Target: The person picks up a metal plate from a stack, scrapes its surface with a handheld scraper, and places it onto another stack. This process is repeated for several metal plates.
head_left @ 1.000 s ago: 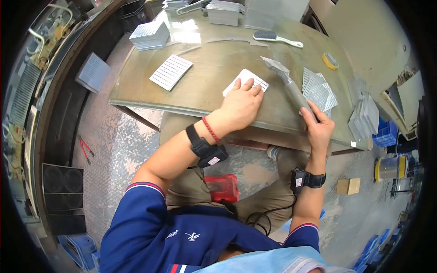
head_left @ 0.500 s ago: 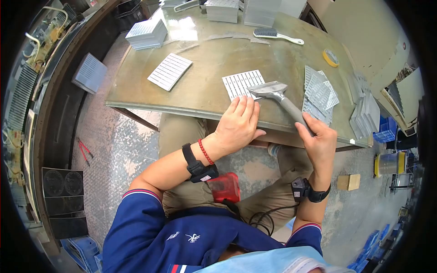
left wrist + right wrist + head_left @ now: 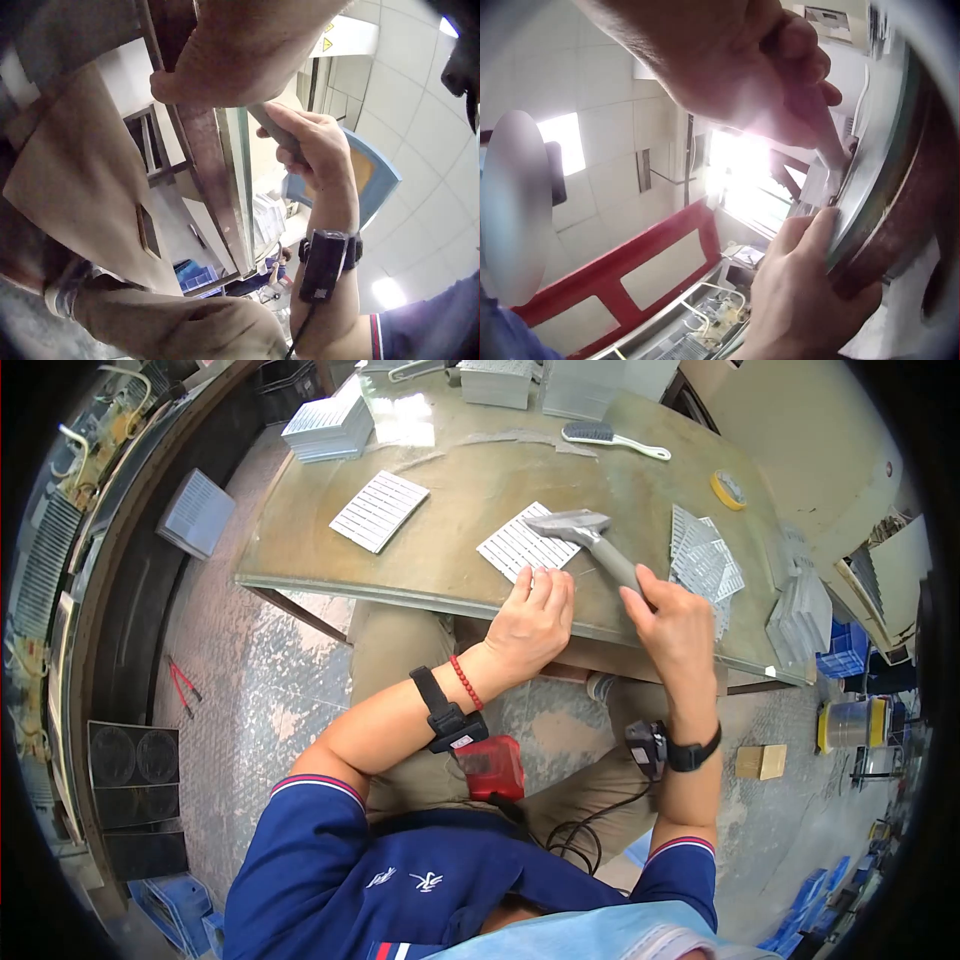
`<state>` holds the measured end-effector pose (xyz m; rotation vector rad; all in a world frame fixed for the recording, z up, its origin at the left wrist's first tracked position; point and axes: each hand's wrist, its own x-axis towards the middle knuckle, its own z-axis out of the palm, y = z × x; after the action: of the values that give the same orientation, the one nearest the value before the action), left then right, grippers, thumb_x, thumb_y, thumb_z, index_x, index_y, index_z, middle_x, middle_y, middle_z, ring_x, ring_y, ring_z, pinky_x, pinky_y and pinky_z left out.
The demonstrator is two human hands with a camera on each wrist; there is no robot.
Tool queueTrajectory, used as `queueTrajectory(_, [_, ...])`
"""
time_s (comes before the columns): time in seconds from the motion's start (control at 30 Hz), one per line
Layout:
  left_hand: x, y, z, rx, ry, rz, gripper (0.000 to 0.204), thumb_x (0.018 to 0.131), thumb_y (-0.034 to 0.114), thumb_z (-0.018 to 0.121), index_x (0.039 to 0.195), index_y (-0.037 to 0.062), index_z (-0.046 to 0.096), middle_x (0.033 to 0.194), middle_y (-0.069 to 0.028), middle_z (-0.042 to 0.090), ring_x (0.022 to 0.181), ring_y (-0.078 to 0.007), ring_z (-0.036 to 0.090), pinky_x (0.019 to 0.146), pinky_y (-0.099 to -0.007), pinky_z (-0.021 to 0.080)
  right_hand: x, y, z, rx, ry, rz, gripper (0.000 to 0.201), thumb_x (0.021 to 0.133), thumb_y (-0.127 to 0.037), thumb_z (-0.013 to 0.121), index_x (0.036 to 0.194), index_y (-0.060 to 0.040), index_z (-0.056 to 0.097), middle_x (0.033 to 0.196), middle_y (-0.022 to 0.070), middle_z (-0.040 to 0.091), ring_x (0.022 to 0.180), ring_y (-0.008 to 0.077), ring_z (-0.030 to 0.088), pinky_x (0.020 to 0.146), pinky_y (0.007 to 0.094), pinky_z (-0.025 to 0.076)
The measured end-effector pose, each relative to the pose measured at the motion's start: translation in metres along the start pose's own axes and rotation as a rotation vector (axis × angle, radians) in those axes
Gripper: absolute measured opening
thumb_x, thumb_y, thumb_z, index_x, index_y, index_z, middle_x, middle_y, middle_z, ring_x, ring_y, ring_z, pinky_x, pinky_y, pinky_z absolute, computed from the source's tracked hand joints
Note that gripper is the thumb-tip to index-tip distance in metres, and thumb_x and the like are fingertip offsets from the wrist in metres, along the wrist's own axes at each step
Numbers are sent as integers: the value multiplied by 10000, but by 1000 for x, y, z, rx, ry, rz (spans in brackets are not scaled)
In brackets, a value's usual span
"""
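Observation:
On the table, near its front edge, lies a white plate (image 3: 508, 548) with rows of dark slots. My right hand (image 3: 680, 630) grips the grey handle of a scraper (image 3: 613, 563), whose wide metal head overlaps the plate's right part in the head view. At the near edge of that plate are the fingertips of my left hand (image 3: 530, 622), close together. The right wrist view shows the left hand (image 3: 799, 289) at the table edge, its thumb lower than the fingers. A second slotted plate (image 3: 380, 510) sits farther left.
Stacks of plates (image 3: 328, 432) stand along the back. Loose slotted sheets (image 3: 705, 555) lie at the right, below a yellow tape roll (image 3: 728, 490). A white-handled brush (image 3: 615, 438) rests farther back. More plates (image 3: 800, 615) lean at the right edge.
The scraper has swung left and down from beside the plate to over it. My left hand has drawn back from on top of the plate to its near edge. The plate has turned.

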<state>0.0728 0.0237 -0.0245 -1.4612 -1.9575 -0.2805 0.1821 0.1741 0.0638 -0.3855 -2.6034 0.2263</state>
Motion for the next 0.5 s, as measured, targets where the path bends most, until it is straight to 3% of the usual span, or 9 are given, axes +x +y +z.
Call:
queueTrajectory(0.17, [-2,0,-2,11,22,10,488,756,155,561,1150,-132,576,1090,-236,589,1033,-351,588,958,-457,475,19,3,13,-101,50,-29,203,842,-256,670,900,-62,666,667,143,634,651,332,645,569,430,494])
queueTrajectory(0.23, [-2,0,1,-5,38,-4,468,772,156,550,1148,-120,581,1089,-228,591,1040,-345,585,964,-457,473,17,1,-4,-78,-50,-20,218,825,-250,691,938,-64,691,671,148,636,644,325,646,576,417,493])
queueTrajectory(0.33, [-4,0,4,-8,65,-18,455,773,156,550,1138,-112,588,1085,-225,590,1034,-343,584,964,-457,475,-7,-2,-23,74,-43,-11,253,806,-241,712,988,-66,711,693,152,648,648,325,645,586,408,493])
queueTrajectory(0.5, [-3,1,4,-2,67,-11,450,769,157,553,1131,-108,594,1074,-222,593,1024,-343,590,961,-462,477,7,-6,-11,26,-52,13,265,795,-242,724,996,-69,724,717,155,659,656,334,644,589,400,492])
